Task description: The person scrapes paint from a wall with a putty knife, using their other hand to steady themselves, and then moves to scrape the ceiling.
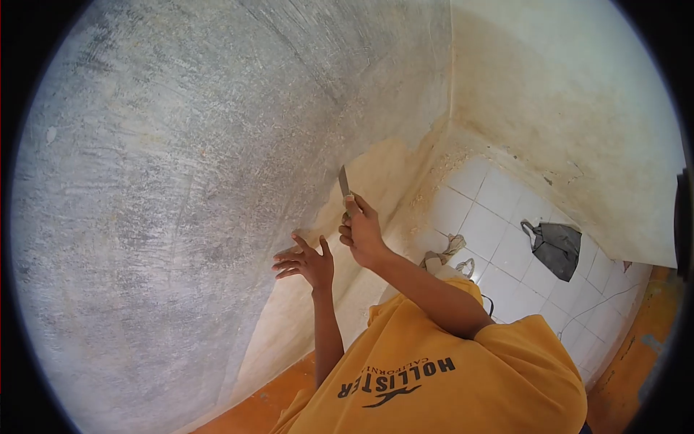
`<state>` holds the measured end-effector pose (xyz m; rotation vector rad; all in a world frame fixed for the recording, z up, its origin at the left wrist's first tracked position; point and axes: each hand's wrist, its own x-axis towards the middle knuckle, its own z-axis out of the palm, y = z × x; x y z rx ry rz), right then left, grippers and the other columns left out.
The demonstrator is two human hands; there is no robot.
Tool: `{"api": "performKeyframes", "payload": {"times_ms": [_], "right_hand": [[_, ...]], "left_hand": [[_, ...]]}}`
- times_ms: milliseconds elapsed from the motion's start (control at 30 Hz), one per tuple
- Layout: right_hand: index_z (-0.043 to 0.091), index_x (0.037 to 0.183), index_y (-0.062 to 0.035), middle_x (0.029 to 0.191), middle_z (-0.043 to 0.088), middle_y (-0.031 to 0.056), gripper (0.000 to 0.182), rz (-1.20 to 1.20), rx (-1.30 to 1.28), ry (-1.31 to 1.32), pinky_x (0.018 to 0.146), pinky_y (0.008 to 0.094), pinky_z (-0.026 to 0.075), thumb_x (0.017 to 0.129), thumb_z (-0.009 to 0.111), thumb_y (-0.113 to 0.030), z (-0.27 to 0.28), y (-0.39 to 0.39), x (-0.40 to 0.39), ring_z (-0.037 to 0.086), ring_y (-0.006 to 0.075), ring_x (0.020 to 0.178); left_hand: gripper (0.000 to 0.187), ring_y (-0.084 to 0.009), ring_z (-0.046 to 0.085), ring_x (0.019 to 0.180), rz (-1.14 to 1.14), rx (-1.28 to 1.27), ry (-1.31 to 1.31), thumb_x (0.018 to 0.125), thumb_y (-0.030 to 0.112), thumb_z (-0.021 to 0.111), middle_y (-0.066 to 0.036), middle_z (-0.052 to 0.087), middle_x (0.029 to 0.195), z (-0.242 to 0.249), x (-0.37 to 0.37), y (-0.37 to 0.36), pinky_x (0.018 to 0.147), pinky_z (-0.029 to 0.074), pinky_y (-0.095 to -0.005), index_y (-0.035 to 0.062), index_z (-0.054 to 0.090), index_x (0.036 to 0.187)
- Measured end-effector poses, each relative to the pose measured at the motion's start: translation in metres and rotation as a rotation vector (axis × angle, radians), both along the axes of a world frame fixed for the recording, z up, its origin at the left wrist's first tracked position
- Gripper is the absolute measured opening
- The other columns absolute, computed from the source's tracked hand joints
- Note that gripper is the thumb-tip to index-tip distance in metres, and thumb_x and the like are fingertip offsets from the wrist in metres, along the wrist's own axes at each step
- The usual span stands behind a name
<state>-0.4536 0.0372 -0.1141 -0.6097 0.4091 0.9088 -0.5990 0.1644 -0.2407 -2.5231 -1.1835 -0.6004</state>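
Note:
My right hand (pixel 363 230) is closed round the handle of a scraper (pixel 344 181), its thin grey blade pointing up. The blade overlaps the border between the rough grey surface (pixel 166 188) of the wall and a smoother beige patch (pixel 379 170). Lower and to the left, my left hand (pixel 309 266) is open, fingers spread toward the wall, holding nothing. Its fingertips are close to the grey surface. The grey area carries streaks and mottled marks.
A beige side wall (pixel 557 101) meets the grey one at a corner. On the white tiled floor (pixel 499 231) lie a dark bag (pixel 557 248) and a crumpled cloth (pixel 444 252). Crumbs line the wall's foot. A thin cord (pixel 606 298) crosses the tiles near an orange strip (pixel 636 340).

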Motion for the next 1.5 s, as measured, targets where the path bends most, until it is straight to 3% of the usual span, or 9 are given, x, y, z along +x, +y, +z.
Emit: {"api": "performKeyframes", "payload": {"times_ms": [433, 567, 700, 833, 1067, 1233, 1367, 1433, 1500], "right_hand": [[0.052, 0.102, -0.0162, 0.066, 0.038, -0.0049, 0.016, -0.017, 0.022, -0.067, 0.042, 0.0229, 0.022, 0.102, 0.058, -0.031, -0.019, -0.007, 0.016, 0.028, 0.0049, 0.048], [0.051, 0.099, -0.0157, 0.066, 0.038, -0.005, 0.016, 0.079, 0.108, -0.025, 0.042, 0.0226, 0.022, 0.102, 0.057, -0.031, 0.008, -0.009, -0.013, 0.028, 0.0047, 0.048], [0.054, 0.112, -0.0143, 0.067, 0.039, -0.005, 0.021, 0.001, 0.065, -0.074, 0.042, 0.0225, 0.023, 0.101, 0.059, -0.032, -0.033, -0.009, 0.022, 0.029, 0.0057, 0.048], [0.054, 0.12, -0.0137, 0.068, 0.04, -0.0046, 0.028, 0.024, -0.016, -0.057, 0.041, 0.0231, 0.024, 0.101, 0.06, -0.034, -0.003, 0.003, -0.021, 0.033, 0.0054, 0.049], [0.053, 0.113, -0.0141, 0.065, 0.037, -0.0049, 0.023, -0.055, -0.003, -0.069, 0.041, 0.0225, 0.023, 0.101, 0.06, -0.033, -0.027, 0.001, 0.008, 0.032, 0.0057, 0.047], [0.049, 0.136, -0.0117, 0.069, 0.043, -0.0036, 0.043, -0.058, -0.208, -0.077, 0.042, 0.0239, 0.027, 0.101, 0.059, -0.034, -0.011, 0.012, -0.006, 0.035, 0.0052, 0.049], [0.054, 0.122, -0.0117, 0.066, 0.04, -0.0052, 0.03, -0.047, -0.048, -0.058, 0.041, 0.0228, 0.026, 0.101, 0.059, -0.033, -0.05, 0.002, 0.029, 0.034, 0.0048, 0.048], [0.055, 0.113, -0.0125, 0.065, 0.039, -0.0061, 0.023, -0.005, -0.091, -0.017, 0.041, 0.0222, 0.025, 0.101, 0.058, -0.032, -0.004, 0.005, -0.012, 0.032, 0.0044, 0.047], [0.054, 0.111, -0.0136, 0.064, 0.037, -0.0064, 0.021, -0.036, -0.084, -0.022, 0.041, 0.0218, 0.024, 0.101, 0.058, -0.032, -0.009, 0.006, -0.004, 0.031, 0.0042, 0.047]], "left_hand": [[0.094, -0.0835, -0.011, 0.123, 0.012, -0.026, 0.035, 0.094, 0.062, 0.052, -0.06, -0.009, 0.139, -0.002, -0.001, -0.002, 0.084, -0.003, -0.0911, 0.0187, 0.002, 0.161], [0.093, -0.0834, -0.011, 0.123, -0.001, 0.002, -0.002, 0.094, 0.061, 0.052, -0.061, -0.009, 0.139, -0.006, 0.002, -0.002, 0.084, -0.003, -0.0912, 0.0184, 0.003, 0.161], [0.094, -0.0834, -0.012, 0.123, 0.002, 0.005, 0.007, 0.094, 0.061, 0.053, -0.06, -0.01, 0.139, -0.004, 0.002, -0.001, 0.084, -0.003, -0.0913, 0.0189, 0.001, 0.161], [0.095, -0.0834, -0.013, 0.123, 0.011, -0.002, -0.003, 0.094, 0.06, 0.054, -0.06, -0.012, 0.139, -0.01, 0.003, 0.001, 0.084, -0.004, -0.0913, 0.0194, 0.0, 0.161], [0.098, -0.0836, -0.013, 0.122, 0.018, 0.019, 0.01, 0.092, 0.061, 0.056, -0.057, -0.015, 0.141, -0.012, -0.001, 0.002, 0.084, -0.004, -0.0913, 0.0199, -0.001, 0.161], [0.097, -0.0837, -0.014, 0.122, -0.012, 0.039, -0.005, 0.093, 0.06, 0.055, -0.06, -0.012, 0.139, -0.006, 0.0, 0.004, 0.085, -0.004, -0.0911, 0.0207, -0.001, 0.161], [0.098, -0.0837, -0.015, 0.122, 0.013, -0.002, 0.009, 0.093, 0.06, 0.055, -0.06, -0.014, 0.139, -0.01, 0.0, 0.001, 0.085, -0.005, -0.0909, 0.0214, -0.004, 0.161], [0.098, -0.0837, -0.016, 0.121, 0.009, 0.012, 0.009, 0.093, 0.06, 0.055, -0.059, -0.015, 0.139, -0.011, -0.002, 0.004, 0.085, -0.005, -0.0909, 0.0221, -0.006, 0.16], [0.098, -0.0837, -0.016, 0.121, -0.004, 0.022, -0.015, 0.093, 0.06, 0.055, -0.059, -0.016, 0.139, -0.011, 0.001, 0.003, 0.085, -0.006, -0.0909, 0.0232, -0.007, 0.16]]}}
